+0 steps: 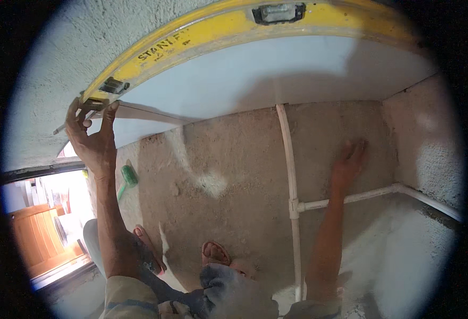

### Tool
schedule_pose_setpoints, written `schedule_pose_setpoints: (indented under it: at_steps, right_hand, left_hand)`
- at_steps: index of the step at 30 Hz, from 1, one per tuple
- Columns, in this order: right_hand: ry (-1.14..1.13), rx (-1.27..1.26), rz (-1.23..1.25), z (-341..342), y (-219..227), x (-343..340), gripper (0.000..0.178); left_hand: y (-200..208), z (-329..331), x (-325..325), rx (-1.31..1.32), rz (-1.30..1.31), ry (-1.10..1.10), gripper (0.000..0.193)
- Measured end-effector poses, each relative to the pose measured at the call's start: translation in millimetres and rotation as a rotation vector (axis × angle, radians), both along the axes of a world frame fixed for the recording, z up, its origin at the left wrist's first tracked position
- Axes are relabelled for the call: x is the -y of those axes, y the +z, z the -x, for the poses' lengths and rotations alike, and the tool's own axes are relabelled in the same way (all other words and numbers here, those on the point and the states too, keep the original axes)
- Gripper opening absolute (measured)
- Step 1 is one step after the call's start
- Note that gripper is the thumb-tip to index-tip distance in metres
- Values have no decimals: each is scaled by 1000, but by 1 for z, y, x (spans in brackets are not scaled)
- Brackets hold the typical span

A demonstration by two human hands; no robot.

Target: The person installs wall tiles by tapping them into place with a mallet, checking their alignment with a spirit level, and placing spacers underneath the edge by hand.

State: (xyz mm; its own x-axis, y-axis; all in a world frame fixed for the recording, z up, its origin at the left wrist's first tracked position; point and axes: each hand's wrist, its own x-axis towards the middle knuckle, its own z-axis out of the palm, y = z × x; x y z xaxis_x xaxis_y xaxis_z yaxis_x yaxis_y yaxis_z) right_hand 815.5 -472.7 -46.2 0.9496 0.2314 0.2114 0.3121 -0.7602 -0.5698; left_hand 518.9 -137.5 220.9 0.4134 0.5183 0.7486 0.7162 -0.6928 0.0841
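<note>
A long yellow spirit level [212,34] lies along the wall across the top of the view, bent by the lens. My left hand [93,138] grips its left end, thumb on one side and fingers on the other. A thin pencil-like stick [59,129] pokes out beside those fingers; its exact kind is unclear. Lower and to the right, my right hand [350,159] hangs apart from the level with its fingers stretched out and nothing seen in them. The level's right end fades into shadow.
White pipe [288,154] runs along the dusty floor [234,159] and branches right [351,199] to an elbow. A green-headed mallet [129,174] lies left of my sandalled feet [215,254]. At left, a bright opening shows an orange-brown wooden panel [40,231].
</note>
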Motion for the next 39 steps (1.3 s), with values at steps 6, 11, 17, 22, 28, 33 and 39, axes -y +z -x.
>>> schedule_pose_setpoints:
  at_steps: [6, 11, 17, 22, 28, 33, 39]
  right_hand:
    - [-2, -3, 73, 2, 7, -3, 55]
    - [-64, -57, 103, -1, 5, -5, 55]
    - [-43, -49, 63, -2, 4, -3, 58]
    - [-39, -56, 146, 1, 5, -1, 57]
    - [-40, -33, 69, 0, 1, -1, 54]
    - [-9, 15, 56, 0, -1, -1, 53]
    - [-23, 7, 45, 2, 5, -3, 51]
  left_hand:
    - [-4, -2, 1, 33, 52, 9, 61]
    - [-7, -2, 0, 56, 49, 36, 63]
    - [-4, -2, -1, 159, 148, -65, 64]
    - [0, -1, 1, 104, 81, -37, 66]
    - [4, -1, 3, 90, 72, -61, 74]
    - [2, 4, 1, 61, 86, -40, 77]
    - [9, 2, 15, 88, 45, -37, 78]
